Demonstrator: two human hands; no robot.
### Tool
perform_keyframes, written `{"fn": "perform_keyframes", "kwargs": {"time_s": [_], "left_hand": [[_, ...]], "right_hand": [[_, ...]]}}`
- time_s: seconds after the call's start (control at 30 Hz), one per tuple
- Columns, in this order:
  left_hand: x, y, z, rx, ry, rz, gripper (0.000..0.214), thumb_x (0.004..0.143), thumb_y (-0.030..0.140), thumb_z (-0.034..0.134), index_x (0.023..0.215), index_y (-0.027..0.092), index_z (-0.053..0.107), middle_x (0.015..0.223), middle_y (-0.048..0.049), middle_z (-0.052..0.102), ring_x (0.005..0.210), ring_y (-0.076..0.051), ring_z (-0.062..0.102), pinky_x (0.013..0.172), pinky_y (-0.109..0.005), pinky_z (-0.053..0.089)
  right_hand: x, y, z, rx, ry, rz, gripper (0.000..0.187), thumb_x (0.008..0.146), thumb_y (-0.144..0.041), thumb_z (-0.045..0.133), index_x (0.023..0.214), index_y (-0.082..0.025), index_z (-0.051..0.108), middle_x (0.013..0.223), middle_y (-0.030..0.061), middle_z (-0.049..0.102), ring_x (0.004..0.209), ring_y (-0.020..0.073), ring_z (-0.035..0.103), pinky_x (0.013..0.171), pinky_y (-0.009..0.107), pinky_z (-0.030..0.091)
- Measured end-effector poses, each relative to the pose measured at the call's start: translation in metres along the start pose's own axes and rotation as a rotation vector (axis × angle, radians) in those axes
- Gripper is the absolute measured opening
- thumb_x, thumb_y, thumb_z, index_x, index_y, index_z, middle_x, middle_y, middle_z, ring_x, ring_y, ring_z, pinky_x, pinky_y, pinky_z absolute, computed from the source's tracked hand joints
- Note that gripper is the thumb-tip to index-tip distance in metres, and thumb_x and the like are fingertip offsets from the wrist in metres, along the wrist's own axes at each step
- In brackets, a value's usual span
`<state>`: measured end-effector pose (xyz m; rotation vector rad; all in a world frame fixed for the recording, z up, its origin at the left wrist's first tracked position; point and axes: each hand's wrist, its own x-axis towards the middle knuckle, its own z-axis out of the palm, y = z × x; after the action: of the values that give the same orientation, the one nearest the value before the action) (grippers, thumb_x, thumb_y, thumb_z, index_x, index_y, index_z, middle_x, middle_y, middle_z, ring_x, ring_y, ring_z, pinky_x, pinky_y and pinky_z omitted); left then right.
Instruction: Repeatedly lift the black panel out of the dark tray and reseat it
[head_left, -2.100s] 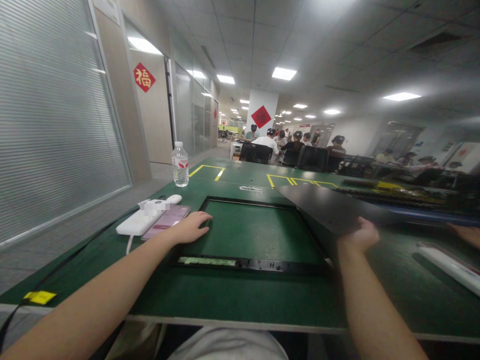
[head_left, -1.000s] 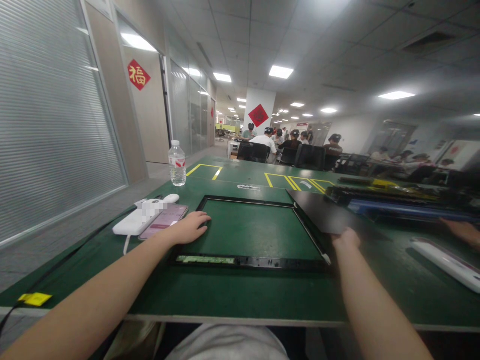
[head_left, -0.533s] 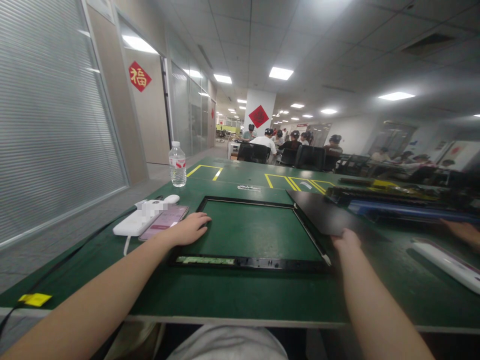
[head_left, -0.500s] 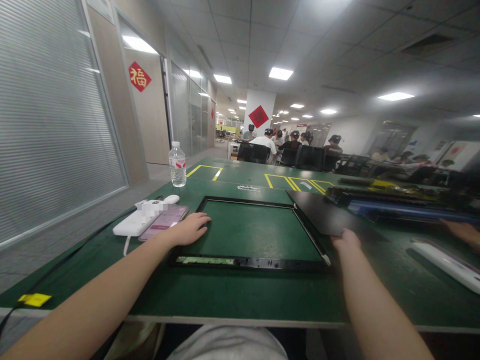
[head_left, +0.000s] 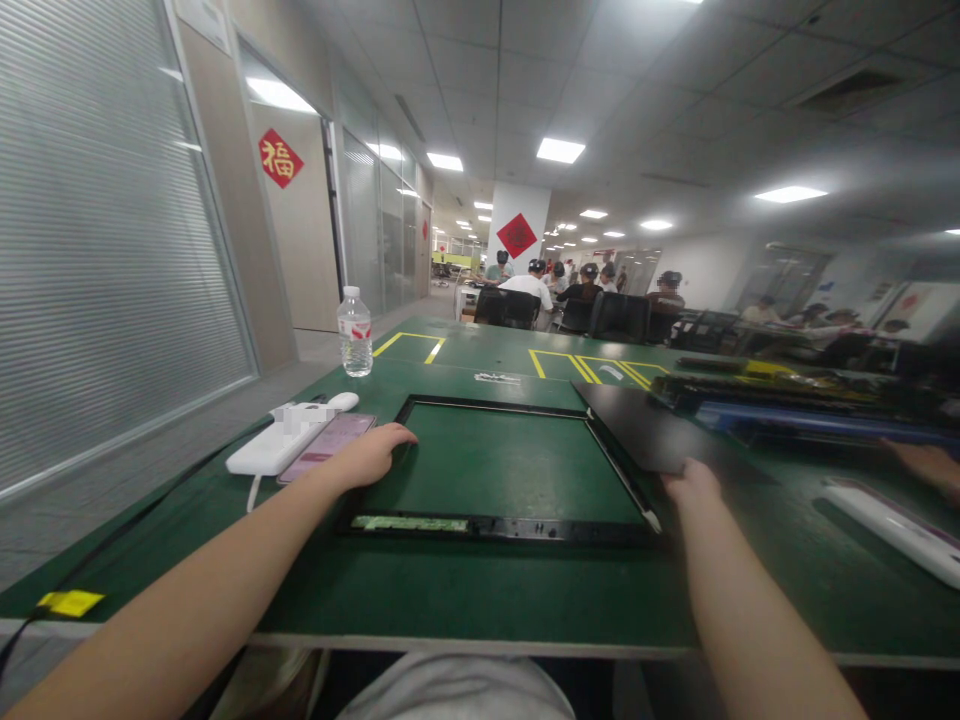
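A black rectangular frame [head_left: 496,526] lies flat on the green table [head_left: 465,590] in front of me. My left hand [head_left: 371,456] rests palm down on the frame's left edge, fingers stretched out. To the right a dark flat panel [head_left: 645,430] lies on the table, overlapping the frame's right side. My right hand [head_left: 691,482] is at the panel's near edge; its fingers are hidden behind the hand.
A phone [head_left: 328,447] and a white power bank [head_left: 274,450] lie left of my left hand, a water bottle [head_left: 355,333] farther back. A white bar [head_left: 896,528] and another person's hand [head_left: 930,462] are at the right. Stacked dark parts [head_left: 787,400] and seated people [head_left: 570,295] lie beyond.
The dark panel, held tilted above the table two seconds ago, has come down flat beside the frame. My right hand stays at its near edge. My left hand has not moved.
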<state>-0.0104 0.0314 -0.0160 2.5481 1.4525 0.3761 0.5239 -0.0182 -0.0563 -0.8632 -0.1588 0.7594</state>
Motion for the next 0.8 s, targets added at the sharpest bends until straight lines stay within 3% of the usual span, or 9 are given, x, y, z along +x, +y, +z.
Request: {"fn": "perform_keyframes", "kwargs": {"time_s": [0.3,0.67,0.8], "left_hand": [[-0.004,0.004,-0.006,-0.029,0.029,-0.012,0.064,0.062,-0.002,0.042,0.113,0.021,0.073,0.130,-0.0073,0.067,0.122,-0.023,0.061,0.106,-0.031,0.042],[-0.002,-0.001,0.000,-0.110,0.060,0.001,0.058,0.063,0.003,0.044,0.109,0.020,0.074,0.127,-0.0104,0.068,0.120,-0.027,0.061,0.107,-0.038,0.042],[-0.001,-0.001,0.001,-0.097,0.066,0.018,0.055,0.066,0.005,0.042,0.110,0.018,0.074,0.126,-0.0113,0.068,0.120,-0.026,0.061,0.108,-0.037,0.041]], "right_hand": [[0.001,-0.001,0.001,-0.120,0.222,-0.033,0.040,0.084,-0.005,0.047,0.118,-0.026,0.055,0.104,0.0021,0.073,0.074,0.0132,0.071,0.072,0.038,0.062],[0.009,0.002,-0.004,-0.097,0.188,-0.066,0.034,0.082,-0.007,0.051,0.111,-0.024,0.056,0.095,0.0004,0.072,0.067,0.0129,0.069,0.065,0.035,0.063],[0.012,0.003,-0.005,-0.052,0.055,-0.068,0.033,0.079,-0.009,0.054,0.108,-0.024,0.055,0.090,-0.0004,0.071,0.064,0.0134,0.068,0.064,0.034,0.062]]}}
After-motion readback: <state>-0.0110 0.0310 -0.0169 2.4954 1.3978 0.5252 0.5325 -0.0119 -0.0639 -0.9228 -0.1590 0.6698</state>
